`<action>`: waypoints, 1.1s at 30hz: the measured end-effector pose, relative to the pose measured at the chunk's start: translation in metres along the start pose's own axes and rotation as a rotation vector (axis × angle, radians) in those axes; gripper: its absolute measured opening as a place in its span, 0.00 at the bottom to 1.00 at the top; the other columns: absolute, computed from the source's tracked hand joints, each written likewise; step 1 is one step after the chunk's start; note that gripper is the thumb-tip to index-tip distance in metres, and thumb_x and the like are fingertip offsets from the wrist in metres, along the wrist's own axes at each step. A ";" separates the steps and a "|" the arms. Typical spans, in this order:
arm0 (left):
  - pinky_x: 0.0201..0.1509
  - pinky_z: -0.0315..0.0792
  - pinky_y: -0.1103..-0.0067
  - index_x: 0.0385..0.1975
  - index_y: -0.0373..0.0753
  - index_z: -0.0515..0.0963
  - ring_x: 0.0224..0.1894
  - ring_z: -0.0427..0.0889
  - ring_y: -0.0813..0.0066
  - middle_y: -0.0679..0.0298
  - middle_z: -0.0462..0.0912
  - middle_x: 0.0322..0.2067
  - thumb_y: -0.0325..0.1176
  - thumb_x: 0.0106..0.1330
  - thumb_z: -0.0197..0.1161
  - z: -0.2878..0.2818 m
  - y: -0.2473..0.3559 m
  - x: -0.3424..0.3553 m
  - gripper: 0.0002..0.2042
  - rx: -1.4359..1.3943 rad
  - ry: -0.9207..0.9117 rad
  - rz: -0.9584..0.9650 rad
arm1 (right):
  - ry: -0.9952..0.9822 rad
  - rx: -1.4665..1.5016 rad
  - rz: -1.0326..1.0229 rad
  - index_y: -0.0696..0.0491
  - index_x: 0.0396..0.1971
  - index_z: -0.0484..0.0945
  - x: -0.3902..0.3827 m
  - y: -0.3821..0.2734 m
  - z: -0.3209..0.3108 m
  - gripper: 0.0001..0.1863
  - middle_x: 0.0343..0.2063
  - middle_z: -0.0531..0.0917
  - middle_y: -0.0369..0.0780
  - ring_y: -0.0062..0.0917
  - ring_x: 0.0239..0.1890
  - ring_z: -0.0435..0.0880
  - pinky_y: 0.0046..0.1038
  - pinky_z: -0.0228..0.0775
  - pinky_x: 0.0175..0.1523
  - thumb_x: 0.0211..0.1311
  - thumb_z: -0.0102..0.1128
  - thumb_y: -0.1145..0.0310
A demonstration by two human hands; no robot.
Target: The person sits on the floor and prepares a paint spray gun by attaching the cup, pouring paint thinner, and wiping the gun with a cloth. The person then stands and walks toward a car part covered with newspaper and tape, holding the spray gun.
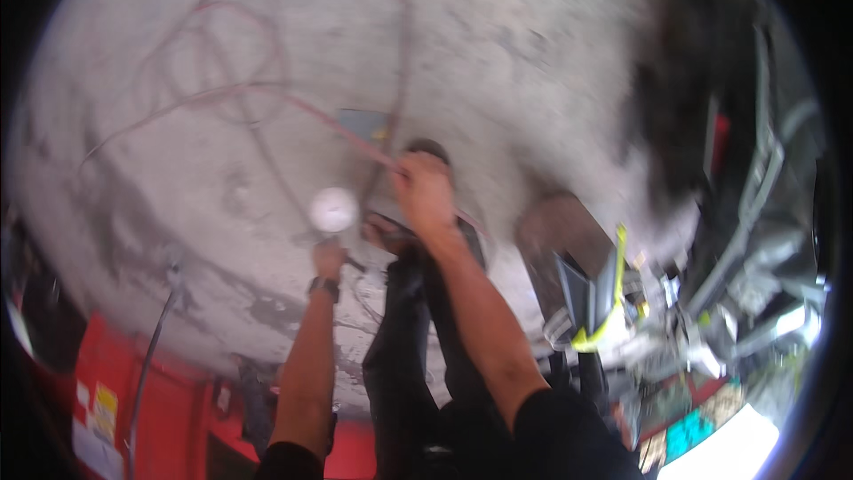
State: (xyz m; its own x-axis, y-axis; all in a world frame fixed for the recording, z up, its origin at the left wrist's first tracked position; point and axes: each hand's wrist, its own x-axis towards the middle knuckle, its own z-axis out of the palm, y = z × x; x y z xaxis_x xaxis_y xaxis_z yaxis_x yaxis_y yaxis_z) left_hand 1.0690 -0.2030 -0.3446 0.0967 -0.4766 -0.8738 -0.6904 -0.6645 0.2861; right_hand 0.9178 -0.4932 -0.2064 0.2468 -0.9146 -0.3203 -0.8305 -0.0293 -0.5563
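My left hand (330,261) is closed round a small dark-handled tool (355,264). At its far end is a round white disc (334,210), held above the floor; blur hides the tool's exact kind. My right hand (425,194) is farther forward and to the right, fingers wrapped round a thin reddish hose (342,129). The hose runs from that hand to the left across the concrete. Whether it joins the tool, I cannot tell. Both of my arms are stretched forward over my dark-trousered legs.
Loose coils of hose (218,44) lie on the concrete floor (533,62) at the far left. A flat grey piece (360,121) lies ahead of my feet. Red equipment (160,391) stands at the lower left. A yellow-edged object (591,298) and vehicle parts crowd the right.
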 end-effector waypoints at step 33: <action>0.66 0.65 0.63 0.55 0.40 0.74 0.64 0.72 0.59 0.53 0.76 0.60 0.62 0.72 0.52 -0.211 0.164 -0.118 0.29 -2.331 -0.114 -0.015 | 0.030 0.069 -0.078 0.66 0.44 0.76 -0.003 0.003 0.054 0.14 0.32 0.85 0.45 0.31 0.35 0.85 0.32 0.75 0.42 0.64 0.60 0.71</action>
State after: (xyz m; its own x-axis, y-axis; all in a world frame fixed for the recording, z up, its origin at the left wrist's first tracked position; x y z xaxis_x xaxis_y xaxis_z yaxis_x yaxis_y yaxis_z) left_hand 1.0957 -0.3775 -0.1120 0.0096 -0.5001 -0.8659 0.9999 -0.0002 0.0112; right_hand 0.9412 -0.4685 -0.2485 0.2937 -0.9224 -0.2510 -0.7723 -0.0742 -0.6308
